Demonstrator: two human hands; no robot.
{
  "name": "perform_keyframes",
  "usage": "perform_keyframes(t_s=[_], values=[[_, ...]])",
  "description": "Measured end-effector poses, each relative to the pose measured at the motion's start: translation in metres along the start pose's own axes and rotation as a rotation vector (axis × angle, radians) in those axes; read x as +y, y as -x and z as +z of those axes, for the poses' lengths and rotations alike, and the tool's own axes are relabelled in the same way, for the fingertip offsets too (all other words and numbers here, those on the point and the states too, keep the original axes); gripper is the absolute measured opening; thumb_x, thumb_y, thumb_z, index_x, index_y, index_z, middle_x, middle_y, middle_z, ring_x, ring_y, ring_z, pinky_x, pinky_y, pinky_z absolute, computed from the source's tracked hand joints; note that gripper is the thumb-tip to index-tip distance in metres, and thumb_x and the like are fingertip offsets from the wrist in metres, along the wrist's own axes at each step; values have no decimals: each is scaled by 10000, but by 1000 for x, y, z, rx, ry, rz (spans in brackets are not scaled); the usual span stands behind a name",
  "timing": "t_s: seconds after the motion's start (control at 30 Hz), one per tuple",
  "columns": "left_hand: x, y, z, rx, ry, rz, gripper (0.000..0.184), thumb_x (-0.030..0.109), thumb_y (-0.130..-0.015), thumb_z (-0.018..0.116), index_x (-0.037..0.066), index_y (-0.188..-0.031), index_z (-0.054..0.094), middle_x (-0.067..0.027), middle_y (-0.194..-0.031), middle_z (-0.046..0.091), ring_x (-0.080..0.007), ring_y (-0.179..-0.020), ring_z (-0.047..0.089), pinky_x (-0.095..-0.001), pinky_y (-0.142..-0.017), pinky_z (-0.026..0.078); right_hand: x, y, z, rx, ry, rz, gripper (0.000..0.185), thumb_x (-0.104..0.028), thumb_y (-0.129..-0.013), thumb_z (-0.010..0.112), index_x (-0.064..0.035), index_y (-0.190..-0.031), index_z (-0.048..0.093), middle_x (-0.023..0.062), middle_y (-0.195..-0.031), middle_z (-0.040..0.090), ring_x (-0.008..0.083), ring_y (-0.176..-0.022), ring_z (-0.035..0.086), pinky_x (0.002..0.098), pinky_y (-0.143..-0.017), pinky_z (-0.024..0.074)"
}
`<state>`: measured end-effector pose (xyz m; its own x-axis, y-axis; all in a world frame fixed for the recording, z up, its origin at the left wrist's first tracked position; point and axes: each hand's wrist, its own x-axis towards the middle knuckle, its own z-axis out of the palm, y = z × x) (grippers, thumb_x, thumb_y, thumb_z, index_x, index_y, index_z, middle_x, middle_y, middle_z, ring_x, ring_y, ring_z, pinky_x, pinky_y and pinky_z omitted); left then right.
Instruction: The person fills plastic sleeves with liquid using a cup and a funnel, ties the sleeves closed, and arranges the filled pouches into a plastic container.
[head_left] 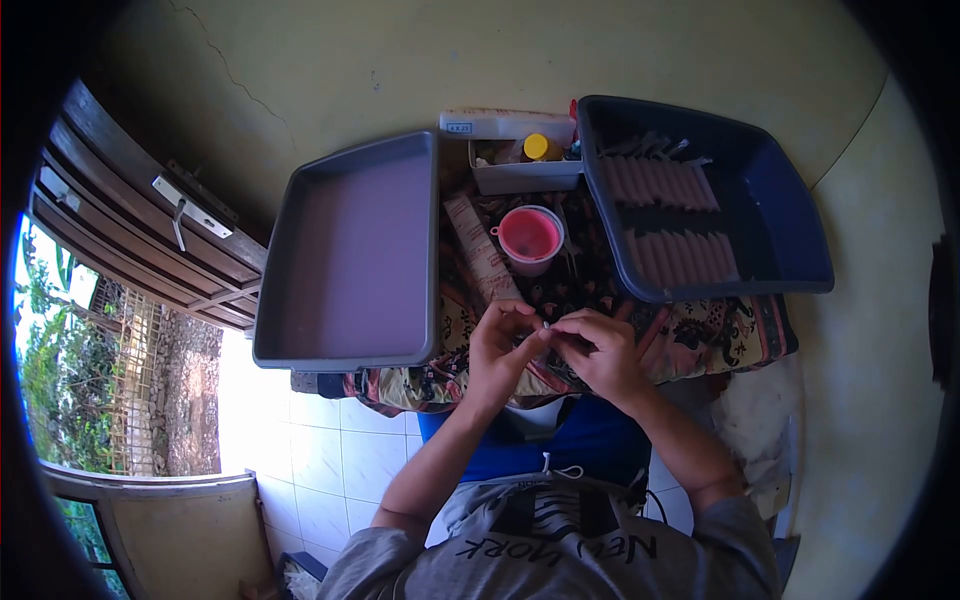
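My left hand (500,345) and my right hand (598,352) meet over the front of the cloth-covered table. Their fingertips are pinched together around a small whitish thing (546,325), too tiny to make out. A long, flat, pale strip with reddish print (482,245) lies just beyond my left hand. Behind both hands stands a white cup (530,262) with pinkish-red inside.
At left, a big grey tub (433,250) contains a mauve liquid. A dark blue tub (770,230) at right holds two rows of filled, pinkish plastic tubes (683,258). Behind the cup is a grey box (525,180) with a yellow-lidded jar (541,148). Patterned cloth (715,335) covers the table.
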<state>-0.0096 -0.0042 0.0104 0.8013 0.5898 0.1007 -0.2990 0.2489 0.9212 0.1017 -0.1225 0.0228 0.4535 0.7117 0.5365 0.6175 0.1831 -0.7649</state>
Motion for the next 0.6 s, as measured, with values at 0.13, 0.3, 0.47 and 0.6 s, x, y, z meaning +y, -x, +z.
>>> perform_keyframes(t_s=[0.13, 0.3, 0.47, 0.6], values=[[15, -2, 3, -25, -73, -124, 393, -60, -806, 668, 11, -1138, 472, -67, -893, 616, -98, -837, 584, -221, -718, 473, 2, 2, 2, 29, 56, -63, 187, 74, -729, 696, 10, -897, 648, 110, -866, 649, 204, -732, 666, 285, -608, 524], [23, -5, 0, -57, -94, -164, 473, -87, -786, 661, 6, -1209, 472, -67, -872, 629, -98, -829, 588, -222, -717, 475, 1, 3, 2, 14, 74, -79, 191, 60, -710, 701, 6, -886, 648, 116, -860, 633, 248, -743, 653, 310, -633, 524], [22, -5, -5, -80, -58, -186, 474, -123, -777, 625, 5, -1209, 480, -65, -868, 626, -110, -838, 593, -231, -722, 479, 4, 2, 1, -47, 98, -152, 186, 57, -715, 654, -8, -890, 651, 101, -868, 611, 259, -746, 628, 339, -641, 510], [22, -6, -8, -105, 83, -233, 409, -142, -786, 587, 3, -1156, 489, -64, -862, 613, -125, -865, 593, -246, -759, 475, 4, -2, -5, -169, 111, -210, 215, 47, -705, 638, -24, -907, 653, 91, -860, 590, 264, -724, 614, 351, -618, 500]])
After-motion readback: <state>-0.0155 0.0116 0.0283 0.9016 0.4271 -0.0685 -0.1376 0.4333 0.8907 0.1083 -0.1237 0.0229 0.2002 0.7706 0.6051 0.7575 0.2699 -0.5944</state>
